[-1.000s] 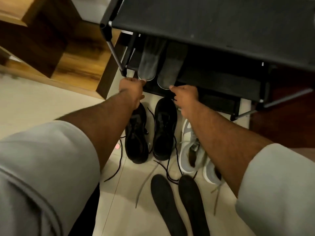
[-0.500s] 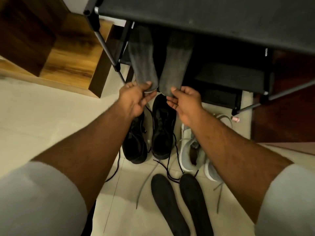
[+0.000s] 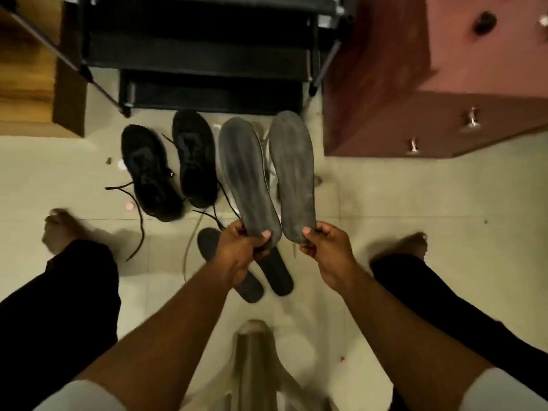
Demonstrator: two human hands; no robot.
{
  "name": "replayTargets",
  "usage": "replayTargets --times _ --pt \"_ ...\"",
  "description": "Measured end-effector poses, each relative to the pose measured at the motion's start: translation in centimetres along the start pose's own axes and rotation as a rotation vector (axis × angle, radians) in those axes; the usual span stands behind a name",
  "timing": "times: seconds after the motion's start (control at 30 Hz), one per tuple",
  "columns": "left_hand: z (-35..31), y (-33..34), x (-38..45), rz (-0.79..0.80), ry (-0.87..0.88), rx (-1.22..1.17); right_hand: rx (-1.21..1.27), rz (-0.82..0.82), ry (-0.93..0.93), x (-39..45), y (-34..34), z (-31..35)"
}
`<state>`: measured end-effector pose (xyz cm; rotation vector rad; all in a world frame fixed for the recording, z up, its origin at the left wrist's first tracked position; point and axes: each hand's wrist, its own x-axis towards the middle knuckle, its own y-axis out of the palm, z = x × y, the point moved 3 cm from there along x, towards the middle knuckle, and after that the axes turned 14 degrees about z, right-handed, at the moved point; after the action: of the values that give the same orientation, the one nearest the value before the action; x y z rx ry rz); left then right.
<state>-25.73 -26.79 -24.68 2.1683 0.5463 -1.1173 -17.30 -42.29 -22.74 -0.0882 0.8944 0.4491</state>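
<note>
The left hand [image 3: 241,250] pinches the left grey insole [image 3: 247,173] by its heel, the right hand [image 3: 326,247] the right grey insole [image 3: 293,173], both above the floor [image 3: 415,203]; fetching seems done, fitting remains

White shoes [image 3: 271,178] mostly hidden bhd grey insoles [image 3: 246,173]; rack [image 3: 207,63] cut off at top.

Pale tile floor [image 3: 415,203], black shoe rack [image 3: 207,54] betw wood unit [image 3: 26,84] & reddish drawer cabinet [image 3: 415,99]; dim warm light.
</note>
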Motion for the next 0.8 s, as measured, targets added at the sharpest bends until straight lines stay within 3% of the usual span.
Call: replayTargets --times 0.37,0.53,0.8 --pt "14.6 6.0 11.1 0.043 -0.350 0.234 0.261 -0.328 0.197 4.4 -12.9 -12.6" --pt "18.1 5.7 16.0 -0.016 -0.481 0.311 0.325 -0.349 0.269 9.2 -15.1 -16.6" --pt "20.7 5.2 19.5 -0.053 -0.478 0.470 0.299 -0.404 0.331 12.4 -16.3 -21.0"
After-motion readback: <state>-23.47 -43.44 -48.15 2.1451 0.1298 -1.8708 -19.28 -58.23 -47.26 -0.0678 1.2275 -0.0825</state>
